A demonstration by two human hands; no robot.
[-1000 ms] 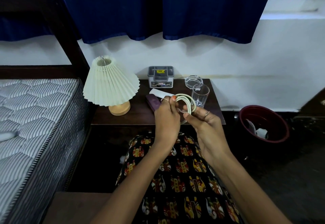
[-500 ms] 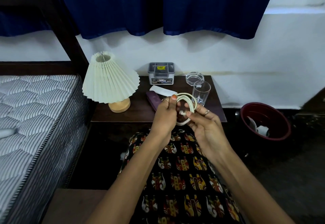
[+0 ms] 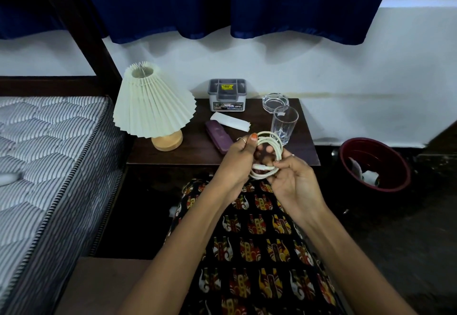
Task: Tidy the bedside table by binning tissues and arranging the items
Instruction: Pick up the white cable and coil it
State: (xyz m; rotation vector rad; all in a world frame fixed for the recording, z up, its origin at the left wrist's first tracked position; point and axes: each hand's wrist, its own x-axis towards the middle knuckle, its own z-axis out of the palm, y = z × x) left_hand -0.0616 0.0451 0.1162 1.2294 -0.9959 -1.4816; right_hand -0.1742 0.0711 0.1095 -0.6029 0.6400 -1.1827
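Before the dark desk [image 3: 193,151] my left hand [image 3: 238,158] and right hand [image 3: 294,181] both grip the coiled white cable [image 3: 268,156], winding nearly finished; next I judge it needs setting down beside the glass [image 3: 283,124].

Both hands raised in front of bedside table [image 3: 193,151]. Left hand [image 3: 237,158] and right hand [image 3: 294,181] grip a coiled white cable [image 3: 269,141] between them; its connector end lies at the right fingertips. On table: pleated lamp [image 3: 153,106], grey organiser box [image 3: 227,94], glass ashtray [image 3: 275,101], drinking glass [image 3: 284,122], purple case [image 3: 218,136], white folded paper [image 3: 230,121]. Maroon bin [image 3: 376,163] stands right of table, white tissues inside.
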